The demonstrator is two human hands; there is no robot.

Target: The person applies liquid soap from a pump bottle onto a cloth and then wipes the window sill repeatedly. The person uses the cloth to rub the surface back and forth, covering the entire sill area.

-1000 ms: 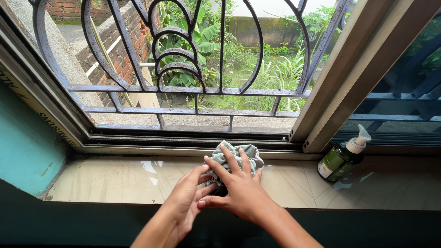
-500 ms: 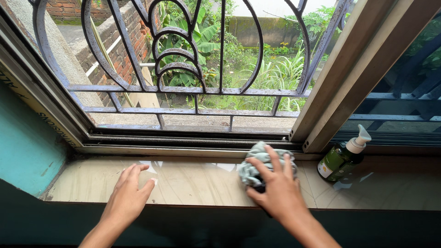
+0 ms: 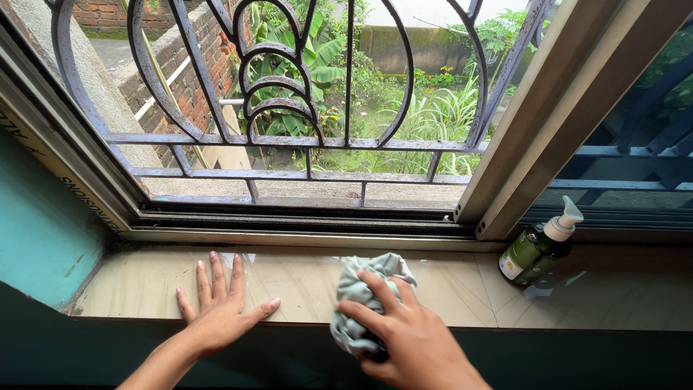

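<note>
My right hand [image 3: 406,334] grips a bunched pale grey-green cloth [image 3: 361,291] and presses it on the tiled window sill [image 3: 303,278], near the sill's middle. My left hand [image 3: 220,307] lies flat on the sill to the left, fingers spread, holding nothing. A wet sheen shows on the tiles between and behind the hands.
A green pump bottle with a white nozzle [image 3: 540,244] stands on the sill at the right, by the sliding window frame [image 3: 548,115]. A curved metal grille [image 3: 289,137] covers the open window above. A teal wall [image 3: 43,231] bounds the sill on the left.
My left hand let go of the cloth and moved left to rest flat on the sill. My right hand carried the cloth right, then back toward the middle and nearer the front edge.
</note>
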